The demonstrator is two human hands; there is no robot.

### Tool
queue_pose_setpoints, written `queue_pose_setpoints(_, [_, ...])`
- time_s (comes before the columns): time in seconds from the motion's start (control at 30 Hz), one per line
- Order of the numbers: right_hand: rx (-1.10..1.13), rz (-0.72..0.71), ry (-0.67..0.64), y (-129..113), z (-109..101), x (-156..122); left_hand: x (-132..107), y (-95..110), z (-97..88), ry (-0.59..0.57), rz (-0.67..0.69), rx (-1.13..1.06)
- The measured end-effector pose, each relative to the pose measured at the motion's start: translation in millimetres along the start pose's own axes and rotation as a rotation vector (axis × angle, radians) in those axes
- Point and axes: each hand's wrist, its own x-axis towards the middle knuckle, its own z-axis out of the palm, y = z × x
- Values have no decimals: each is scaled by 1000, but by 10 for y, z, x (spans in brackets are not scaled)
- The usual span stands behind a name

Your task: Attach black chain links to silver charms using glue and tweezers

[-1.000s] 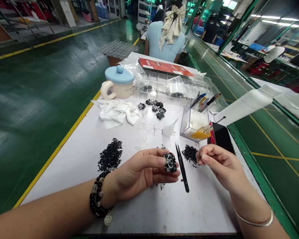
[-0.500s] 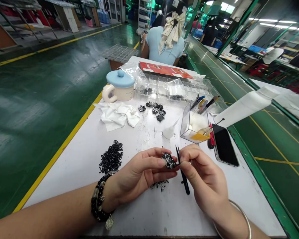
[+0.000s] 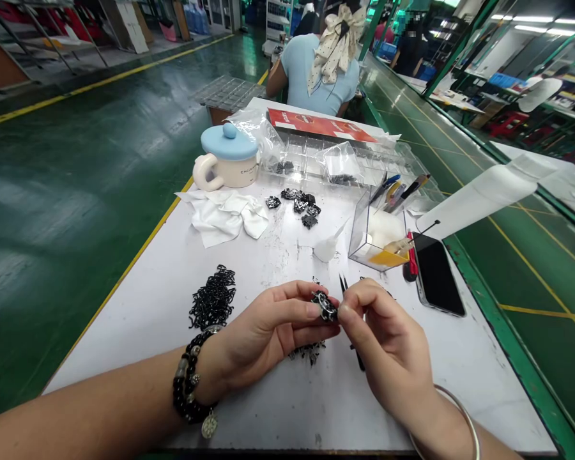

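Observation:
My left hand [image 3: 278, 329] pinches a small black-and-silver part [image 3: 325, 306] between thumb and fingers above the table. At the part's right edge, my right hand [image 3: 388, 338] has thumb and forefinger pressed together; whatever they hold is hidden. Black tweezers [image 3: 359, 358] lie on the table, partly covered by the right hand. Under the left hand shows a pile of small black and silver pieces [image 3: 309, 352]. Left of that hand is a heap of black hook-like pieces [image 3: 214, 299]. Several similar black-and-silver parts [image 3: 297, 203] lie farther back.
A lidded mug [image 3: 227, 160] and a white cloth [image 3: 225, 216] stand back left. On the right are a clear box [image 3: 364, 239] with pens, a phone [image 3: 438, 275] and a white roll [image 3: 479, 198]. Clear trays [image 3: 311, 160] lie behind. A person in light blue [image 3: 304, 73] sits beyond the table.
My right hand has moved slightly left, its fingertips now against the part and covering more of the tweezers. The left hand keeps its hold, and the view has shifted a little.

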Motion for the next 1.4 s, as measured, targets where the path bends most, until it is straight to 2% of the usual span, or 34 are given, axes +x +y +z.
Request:
queue_pose_setpoints(0.23, [-46, -14, -10, -4, -24, 11, 2, -4, -4, 24, 3, -11])
queue_pose_setpoints(0.47, [-138, -235, 8, 35, -75, -15, 6, -15, 5, -40, 23, -26])
queue_pose_setpoints(0.63, [-139, -313, 9, 64, -81, 6, 8, -11, -5, -70, 8, -55])
queue_pose_setpoints(0.97, [-181, -411, -10, 86, -136, 12, 11, -23, -32, -102, -34, -65])
queue_pose_setpoints(1.27, [-322, -520, 27, 69, -159, 33, -2, -33, -18, -105, -27, -53])
queue_pose_setpoints(1.4, [-290, -479, 6, 50, -163, 26, 6, -33, -23, -86, -20, -33])
